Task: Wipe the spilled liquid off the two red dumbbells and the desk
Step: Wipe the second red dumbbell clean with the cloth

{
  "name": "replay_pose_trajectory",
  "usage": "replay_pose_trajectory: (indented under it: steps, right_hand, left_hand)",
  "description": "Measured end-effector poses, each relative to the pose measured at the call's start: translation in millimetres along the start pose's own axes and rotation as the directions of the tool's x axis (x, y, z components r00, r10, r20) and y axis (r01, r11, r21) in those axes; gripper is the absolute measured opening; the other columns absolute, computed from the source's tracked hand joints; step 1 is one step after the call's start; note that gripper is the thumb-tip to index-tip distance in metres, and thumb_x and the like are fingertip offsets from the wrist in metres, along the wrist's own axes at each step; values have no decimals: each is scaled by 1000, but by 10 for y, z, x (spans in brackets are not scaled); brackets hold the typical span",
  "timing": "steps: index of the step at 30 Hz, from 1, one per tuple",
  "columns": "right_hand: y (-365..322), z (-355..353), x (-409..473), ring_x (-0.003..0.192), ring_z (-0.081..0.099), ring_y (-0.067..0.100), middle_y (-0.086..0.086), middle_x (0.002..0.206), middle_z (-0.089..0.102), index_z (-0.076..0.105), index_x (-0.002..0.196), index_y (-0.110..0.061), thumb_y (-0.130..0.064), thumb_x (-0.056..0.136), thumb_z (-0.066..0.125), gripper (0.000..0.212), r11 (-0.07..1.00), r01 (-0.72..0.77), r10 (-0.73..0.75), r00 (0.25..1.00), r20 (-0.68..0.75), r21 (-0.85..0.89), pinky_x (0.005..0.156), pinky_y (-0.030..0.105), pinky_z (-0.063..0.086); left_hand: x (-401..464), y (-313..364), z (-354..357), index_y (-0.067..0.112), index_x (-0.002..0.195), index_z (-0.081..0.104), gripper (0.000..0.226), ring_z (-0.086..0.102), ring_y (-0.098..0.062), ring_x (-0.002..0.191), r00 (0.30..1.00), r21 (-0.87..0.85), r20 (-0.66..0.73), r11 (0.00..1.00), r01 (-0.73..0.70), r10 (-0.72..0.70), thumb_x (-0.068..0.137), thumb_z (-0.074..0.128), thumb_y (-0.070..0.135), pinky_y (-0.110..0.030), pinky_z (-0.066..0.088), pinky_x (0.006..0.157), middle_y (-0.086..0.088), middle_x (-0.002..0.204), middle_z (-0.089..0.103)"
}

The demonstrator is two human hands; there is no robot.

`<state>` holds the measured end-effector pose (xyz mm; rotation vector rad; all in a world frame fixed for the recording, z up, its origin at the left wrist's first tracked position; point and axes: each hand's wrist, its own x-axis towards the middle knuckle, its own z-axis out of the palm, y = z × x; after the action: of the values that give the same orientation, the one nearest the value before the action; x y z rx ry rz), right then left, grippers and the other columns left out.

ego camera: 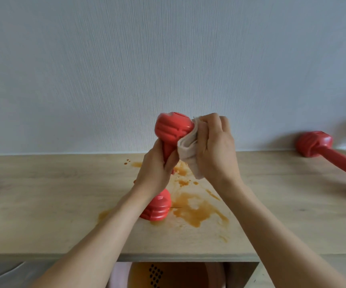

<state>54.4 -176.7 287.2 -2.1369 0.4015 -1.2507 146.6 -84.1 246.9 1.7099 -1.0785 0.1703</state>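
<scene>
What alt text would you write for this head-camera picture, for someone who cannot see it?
A person's left hand grips the handle of a red dumbbell standing on end on a wooden desk, while the right hand presses a white cloth to its upper head. Orange liquid is spilled around its base; a second red dumbbell lies at far right.

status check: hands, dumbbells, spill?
Left hand grips upright dumbbell by the handle. Right hand presses cloth on its top head. Orange spill on desk unwiped. Second dumbbell lies far right.
</scene>
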Motion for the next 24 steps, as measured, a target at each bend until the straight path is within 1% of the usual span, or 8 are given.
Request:
replay_pose_trajectory:
  steps: [3,4,6,9,11,16,21,24]
  right_hand:
    - [-81,22,-69,77,44,12,4,106,45,56,104,-6,-18,97,43,19,980,159,-161,987,-3,-116,63,19,29]
    - [-67,9,-41,78,45,12,4,107,47,58,103,-7,-18,97,43,19,981,153,-154,988,-1,-122,64,19,30]
    - [28,-44,74,81,48,11,2,104,49,61,100,-9,-17,97,43,20,999,32,-31,999,25,-44,66,18,34]
    - [178,-141,191,84,53,13,2,98,54,65,95,-7,-12,97,43,23,991,-105,95,989,114,84,71,10,39]
    - [172,-149,163,83,54,10,3,99,55,66,94,-6,-12,97,43,23,995,-69,60,992,111,78,72,7,39]
    - [30,-146,13,90,54,10,3,106,55,66,100,-8,-21,92,44,28,996,94,-94,995,33,6,80,20,41]
    - [165,-137,93,93,57,20,2,101,52,64,104,-6,-14,98,40,26,995,-102,100,990,102,16,73,17,35]
    - [185,-103,24,87,57,28,11,98,56,60,100,-2,-19,97,39,27,998,-27,34,993,114,-61,66,23,33]
  left_hand:
    - [12,-8,-39,30,79,39,21,54,-1,46,1000,-17,-15,1000,15,-16,94,48,20,-10,39,47,6,56,52]
    - [12,-5,-43,29,78,39,20,55,-2,46,1000,-13,5,1000,13,-13,94,48,21,-10,39,47,6,56,53]
    - [-4,17,-41,29,79,40,19,54,-2,45,998,-10,63,1000,3,-3,94,50,22,-11,39,47,5,57,54]
    - [-16,40,-17,32,82,42,20,54,-3,45,993,-29,121,999,-13,16,94,50,19,-12,41,48,3,61,55]
    - [-12,43,-25,31,82,43,18,54,-3,45,992,-41,125,999,0,5,94,50,20,-13,41,48,3,61,55]
    - [17,46,-63,26,79,43,17,54,-3,44,994,-33,96,998,50,-47,94,50,22,-12,40,46,2,59,54]
    - [-8,65,-23,24,79,44,17,53,-4,43,989,-37,136,997,61,-55,94,50,21,-17,43,47,2,62,56]
    - [13,75,-24,22,78,45,17,52,-4,41,991,-37,87,994,104,-101,94,50,19,-17,41,46,1,59,55]
